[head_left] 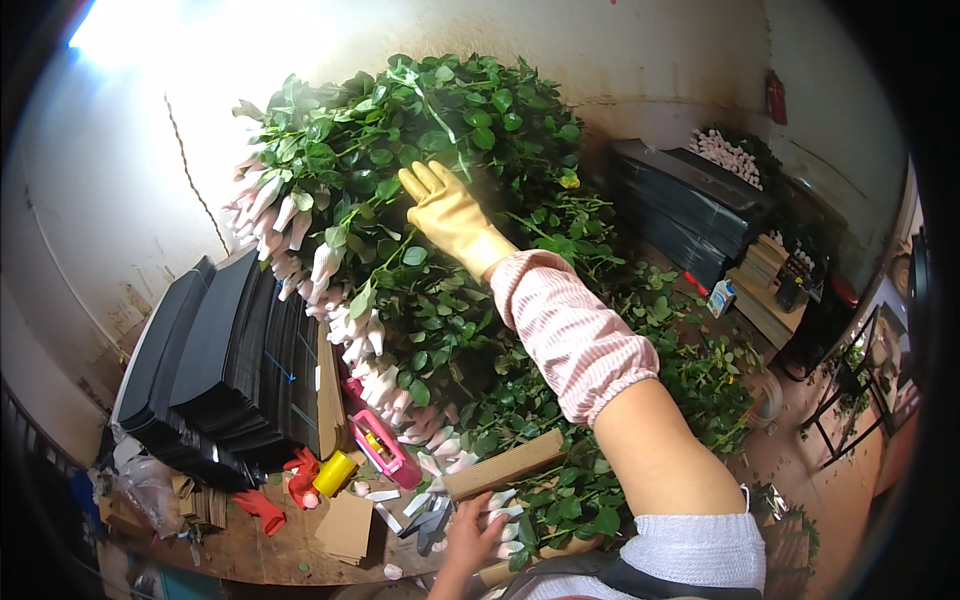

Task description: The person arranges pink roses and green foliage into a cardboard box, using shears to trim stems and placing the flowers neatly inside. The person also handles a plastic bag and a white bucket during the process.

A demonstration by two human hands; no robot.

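My right hand (445, 215), in a yellow rubber glove with a pink striped sleeve above it, reaches onto a high heap of leafy rose stems (480, 120), fingers stretched out among the leaves. Pale pink buds (270, 215) in white sleeves line the heap's left side. My bare left hand (475, 535) is low in the middle, fingers apart and slightly bent, touching sleeved buds. Beside it are grey-handled scissors (432, 520) and a corrugated cardboard strip (505, 462).
Black sheet stacks (215, 350) stand left on the wooden table (320, 570), with a pink tape dispenser (390, 455), yellow roll (335, 473), red gloves (260, 512) and cardboard squares (345, 532). Behind right are more black stacks (680, 210), sleeved roses (725, 155) and a metal rack (850, 400).
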